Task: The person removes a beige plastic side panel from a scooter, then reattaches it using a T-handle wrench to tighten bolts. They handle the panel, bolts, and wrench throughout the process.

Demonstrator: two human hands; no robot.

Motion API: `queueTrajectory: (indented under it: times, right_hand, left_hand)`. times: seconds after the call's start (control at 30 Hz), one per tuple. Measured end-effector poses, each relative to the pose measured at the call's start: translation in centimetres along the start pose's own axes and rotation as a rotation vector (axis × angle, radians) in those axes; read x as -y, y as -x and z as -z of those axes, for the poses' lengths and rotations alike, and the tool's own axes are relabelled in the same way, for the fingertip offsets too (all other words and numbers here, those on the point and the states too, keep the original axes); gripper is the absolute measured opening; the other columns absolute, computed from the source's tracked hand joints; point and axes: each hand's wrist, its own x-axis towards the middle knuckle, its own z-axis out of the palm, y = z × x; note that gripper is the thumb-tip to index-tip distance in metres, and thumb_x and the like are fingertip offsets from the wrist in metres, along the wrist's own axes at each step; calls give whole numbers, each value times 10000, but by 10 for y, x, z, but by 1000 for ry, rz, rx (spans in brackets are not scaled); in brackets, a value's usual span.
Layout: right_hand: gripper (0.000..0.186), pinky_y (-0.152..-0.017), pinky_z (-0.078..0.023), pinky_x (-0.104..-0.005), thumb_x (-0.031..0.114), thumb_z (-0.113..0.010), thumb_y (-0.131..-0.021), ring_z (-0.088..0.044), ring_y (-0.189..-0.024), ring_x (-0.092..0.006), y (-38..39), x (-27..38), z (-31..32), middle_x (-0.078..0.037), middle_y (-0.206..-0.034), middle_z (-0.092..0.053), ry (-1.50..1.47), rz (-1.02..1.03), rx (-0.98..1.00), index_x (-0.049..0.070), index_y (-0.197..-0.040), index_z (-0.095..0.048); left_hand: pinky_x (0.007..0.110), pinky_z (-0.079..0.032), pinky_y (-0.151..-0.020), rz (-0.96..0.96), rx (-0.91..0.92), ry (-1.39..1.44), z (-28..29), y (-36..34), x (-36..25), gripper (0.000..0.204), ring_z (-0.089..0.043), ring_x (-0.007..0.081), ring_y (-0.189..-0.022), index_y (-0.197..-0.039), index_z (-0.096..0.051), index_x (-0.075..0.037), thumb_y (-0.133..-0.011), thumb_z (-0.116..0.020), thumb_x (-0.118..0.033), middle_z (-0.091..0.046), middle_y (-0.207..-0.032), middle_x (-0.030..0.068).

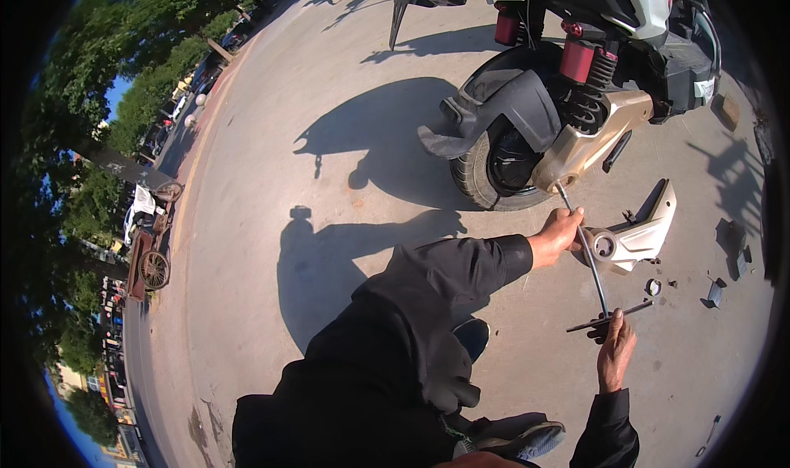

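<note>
Dark clothing (346, 377) of the wearer lies nearest the camera, below and left of the scooter's rear wheel (505, 164), the reference point for all places here. Left hand (558, 236): just below and right of the wheel, fingers closed round the shaft of a long T-handled tool (597, 282). Right hand (615, 353): farther below the wheel, closed about the tool's handle where crossbar and shaft meet; some fingers hidden. Tool slants down and right from beside the wheel. Its upper tip reaches the end of a gold swingarm (597, 137) at the wheel's right; it appears to touch, though the contact is too small to confirm. Dark mudguard (520, 110) covers the wheel's upper part; red-topped shock absorber (578, 63) stands above and right of it. Pale cover piece (646, 236) and small ring (652, 287) lie on the pavement (239, 303), right of and below the wheel.
</note>
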Motion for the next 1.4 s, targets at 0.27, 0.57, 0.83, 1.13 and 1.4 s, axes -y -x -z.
queueTrajectory:
  times: [0.27, 0.57, 0.83, 1.13, 1.4]
  right_hand:
    - [268, -654, -553, -412, 225, -618, -1004, -699, -684, -344, -1, -6, 6, -170, -771, -712, 820, 673, -391, -17, -1105, -674]
    - [429, -566, -513, -391, 363, -485, -1086, -654, -566, -268, -8, -14, 5, -127, -707, -682, 25, -98, 24, -23, -1028, -661]
    - [583, -1169, -368, -507, 113, -686, -915, -556, -1276, -342, -12, -1, -7, -168, -1310, -613, 991, 656, -180, 7, -1451, -481]
    - [264, -706, -440, -376, -24, -629, -892, -540, -639, -265, -40, -3, -43, -98, -701, -554, 496, 720, -308, -18, -1152, -673]
    - [203, -617, -467, -373, 6, -592, -881, -558, -579, -287, -42, 8, -37, -177, -737, -639, 231, 490, -242, -18, -1038, -718]
  left_hand:
    - [416, -521, -868, -9, 1, -60, 1, 4, -8, 352, -702, 188, -858, -979, -506, -114, -1125, -342, -388, -730, -870, 75]
    - [399, -546, -836, -36, -30, -13, 6, -4, -3, 353, -719, 177, -834, -969, -521, -114, -1124, -359, -386, -726, -865, 78]
    - [403, -550, -838, -27, -46, 22, 4, -5, -5, 329, -719, 182, -824, -1022, -514, -107, -1117, -375, -390, -732, -867, 82]
    - [365, -541, -810, 8, 83, -8, 21, -4, -15, 319, -712, 191, -891, -1019, -475, -130, -1130, -336, -396, -736, -928, 88]
    - [386, -569, -823, -2, 78, 124, 26, -11, -16, 345, -729, 217, -903, -1001, -465, -130, -1130, -330, -420, -723, -949, 88]
